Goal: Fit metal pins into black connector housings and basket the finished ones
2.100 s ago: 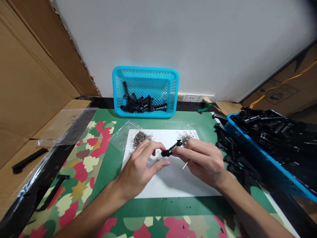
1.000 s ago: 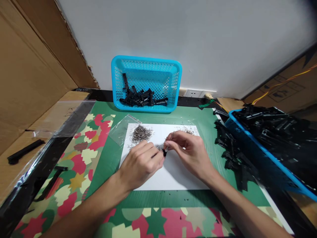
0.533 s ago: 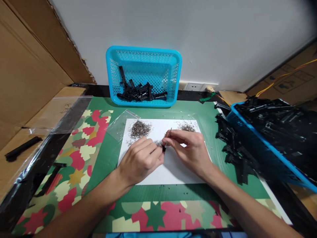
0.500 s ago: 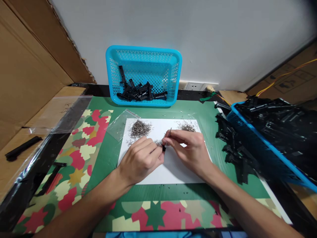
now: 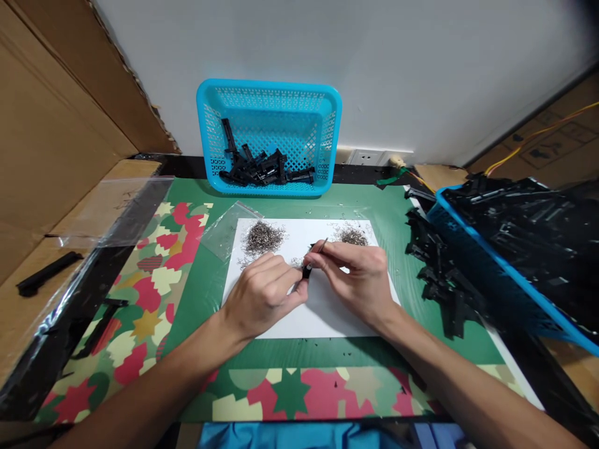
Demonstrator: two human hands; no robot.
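Observation:
My left hand [image 5: 267, 292] is closed on a small black plastic part [image 5: 306, 272] over the white sheet [image 5: 327, 315]. My right hand [image 5: 356, 271] pinches thin metal tweezers [image 5: 322, 246], and its fingertips meet the black part. Most of the part is hidden by my fingers. Beyond my left hand lies a heap of tiny metal springs or clips [image 5: 264, 237]. A smaller heap of the same kind of metal pieces [image 5: 352, 236] sits beyond my right hand. A few more are scattered near my fingertips.
A blue basket [image 5: 269, 192] with several black parts leans against the wall. At the right, a larger blue basket [image 5: 510, 274] is piled with black parts, and more parts [image 5: 440, 268] lie beside it. A clear bag [image 5: 229, 231] lies behind the sheet's left corner.
The black part shows more between my hands now, its end tilted up by my right fingertips. Both hands stay almost in place; the whole view has shifted slightly.

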